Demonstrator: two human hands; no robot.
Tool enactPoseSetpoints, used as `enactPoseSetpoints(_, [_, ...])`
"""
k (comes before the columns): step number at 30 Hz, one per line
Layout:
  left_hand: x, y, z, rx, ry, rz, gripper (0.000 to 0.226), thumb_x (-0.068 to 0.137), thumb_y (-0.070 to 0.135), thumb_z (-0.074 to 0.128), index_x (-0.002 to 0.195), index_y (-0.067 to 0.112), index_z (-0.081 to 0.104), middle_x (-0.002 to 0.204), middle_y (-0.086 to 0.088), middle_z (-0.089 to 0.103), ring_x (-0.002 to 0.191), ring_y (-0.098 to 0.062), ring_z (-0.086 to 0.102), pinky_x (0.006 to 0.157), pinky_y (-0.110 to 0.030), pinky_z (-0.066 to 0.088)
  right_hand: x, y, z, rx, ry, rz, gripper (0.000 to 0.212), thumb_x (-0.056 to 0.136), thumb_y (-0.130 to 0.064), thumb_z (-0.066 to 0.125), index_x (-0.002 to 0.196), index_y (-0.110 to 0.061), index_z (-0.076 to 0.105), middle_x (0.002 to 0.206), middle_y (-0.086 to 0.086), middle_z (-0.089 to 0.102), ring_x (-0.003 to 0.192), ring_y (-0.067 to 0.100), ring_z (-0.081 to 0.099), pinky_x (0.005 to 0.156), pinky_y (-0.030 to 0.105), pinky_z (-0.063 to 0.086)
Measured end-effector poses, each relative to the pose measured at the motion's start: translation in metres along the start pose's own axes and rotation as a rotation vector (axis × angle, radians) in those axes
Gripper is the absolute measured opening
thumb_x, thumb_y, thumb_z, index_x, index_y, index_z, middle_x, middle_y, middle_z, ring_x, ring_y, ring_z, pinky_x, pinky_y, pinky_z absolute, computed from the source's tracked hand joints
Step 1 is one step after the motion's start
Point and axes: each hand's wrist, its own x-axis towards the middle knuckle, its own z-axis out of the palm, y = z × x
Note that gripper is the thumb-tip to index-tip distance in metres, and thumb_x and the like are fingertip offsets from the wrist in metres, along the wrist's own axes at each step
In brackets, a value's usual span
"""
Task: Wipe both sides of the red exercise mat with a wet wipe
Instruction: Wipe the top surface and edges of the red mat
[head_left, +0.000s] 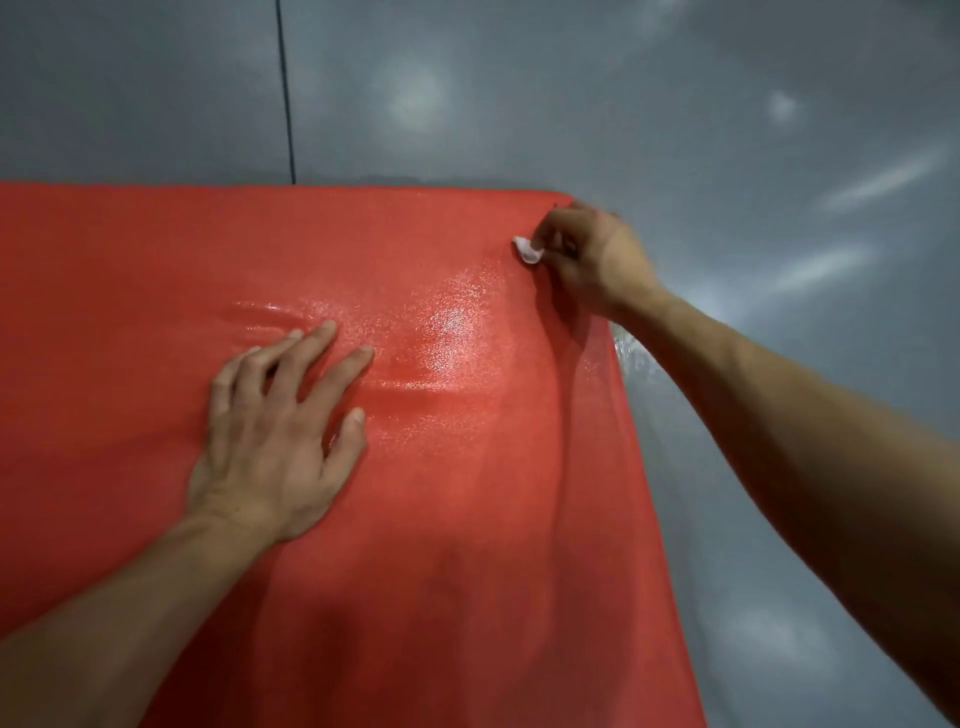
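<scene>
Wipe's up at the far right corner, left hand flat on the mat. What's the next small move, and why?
Probably draw the right hand and wet wipe back along the red mat right edge: the sheen lies mid-mat, that strip looks dull, and the left hand pins it.

Left hand (275, 441) on mat (467, 519), wipe (529, 250) at far-right corner

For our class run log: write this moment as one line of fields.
left hand: flat on red exercise mat | right hand: pinches wet wipe at mat's far right corner | surface: wet sheen mid-mat | floor: grey
</scene>
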Motion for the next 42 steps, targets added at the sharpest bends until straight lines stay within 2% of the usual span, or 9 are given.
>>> enactPoseSetpoints(4, [0.0,0.002,-0.001,-0.011,0.01,-0.009,0.056,0.091,0.043,0.046,0.145,0.03,0.056,0.157,-0.004,0.044,0.138,-0.034,0.041,0.113,-0.054,0.025,-0.09,0.006,-0.018,0.034,-0.219,-0.046,0.004,0.088,-0.014,0.069,0.089,-0.016,0.072,0.081,-0.008,0.056,0.069,0.0,0.054,0.064,0.013,0.034])
enactPoseSetpoints(6, [0.002,0.001,-0.001,-0.012,0.01,-0.013,0.056,0.092,0.043,0.046,0.146,0.03,0.055,0.157,-0.004,0.043,0.138,-0.034,0.041,0.113,-0.055,0.027,-0.104,0.007,-0.027,0.057,-0.283,-0.076,0.014,0.089,-0.027,0.064,0.09,-0.018,0.074,0.082,-0.012,0.056,0.071,-0.007,0.054,0.065,0.011,0.035])
enactPoseSetpoints(11, [0.0,0.002,-0.001,-0.016,0.027,-0.002,0.056,0.092,0.043,0.046,0.144,0.027,0.056,0.155,-0.006,0.045,0.136,-0.036,0.042,0.11,-0.057,0.029,-0.031,0.015,-0.016,0.02,-0.002,0.066,0.024,0.088,-0.04,0.072,0.09,-0.016,0.075,0.079,-0.003,0.056,0.072,0.015,0.052,0.065,0.031,0.035])
enactPoseSetpoints(20, [0.001,0.002,0.001,-0.035,0.021,-0.007,0.056,0.092,0.042,0.047,0.145,0.028,0.055,0.155,-0.006,0.044,0.137,-0.036,0.041,0.111,-0.057,0.027,-0.157,0.011,-0.022,0.21,-0.224,0.139,0.012,0.09,-0.042,0.073,0.083,-0.033,0.068,0.083,-0.003,0.063,0.071,0.01,0.055,0.064,0.019,0.039])
enactPoseSetpoints(24, [0.0,0.003,0.0,-0.014,0.02,-0.015,0.056,0.093,0.043,0.046,0.146,0.029,0.054,0.156,-0.005,0.043,0.137,-0.036,0.04,0.111,-0.058,0.028,-0.081,0.018,-0.012,0.126,0.019,0.111,0.029,0.091,-0.052,0.068,0.086,-0.024,0.071,0.074,-0.008,0.057,0.067,0.009,0.051,0.062,0.025,0.039])
enactPoseSetpoints(29, [-0.001,0.003,0.001,-0.015,0.004,-0.014,0.056,0.092,0.043,0.046,0.146,0.028,0.054,0.155,-0.005,0.043,0.137,-0.036,0.039,0.111,-0.058,0.027,-0.065,0.012,-0.008,0.05,-0.042,0.068,0.019,0.092,-0.035,0.064,0.09,-0.017,0.071,0.079,-0.004,0.057,0.074,0.015,0.052,0.07,0.037,0.044])
enactPoseSetpoints(34, [0.001,0.001,0.0,-0.018,-0.006,-0.018,0.056,0.092,0.043,0.046,0.146,0.029,0.053,0.156,-0.005,0.042,0.138,-0.035,0.039,0.111,-0.057,0.026,-0.17,0.001,-0.019,0.139,-0.247,0.027,0.012,0.086,-0.018,0.062,0.091,-0.017,0.072,0.086,-0.007,0.058,0.073,0.0,0.054,0.067,0.021,0.041])
enactPoseSetpoints(39, [0.001,0.001,0.0,-0.012,-0.02,-0.026,0.056,0.093,0.045,0.044,0.147,0.031,0.051,0.158,-0.003,0.04,0.138,-0.034,0.038,0.112,-0.057,0.027,-0.068,0.002,-0.008,0.017,0.003,0.011,0.007,0.086,-0.016,0.07,0.092,-0.015,0.073,0.083,0.001,0.058,0.075,0.016,0.054,0.07,0.035,0.042])
enactPoseSetpoints(42, [0.0,0.002,0.0,-0.033,-0.021,-0.021,0.056,0.093,0.045,0.044,0.146,0.031,0.052,0.158,-0.003,0.04,0.138,-0.034,0.038,0.112,-0.058,0.027,-0.088,-0.002,-0.002,0.019,-0.041,0.003,0.008,0.085,-0.012,0.069,0.092,-0.016,0.072,0.085,0.002,0.059,0.076,0.02,0.056,0.068,0.032,0.04])
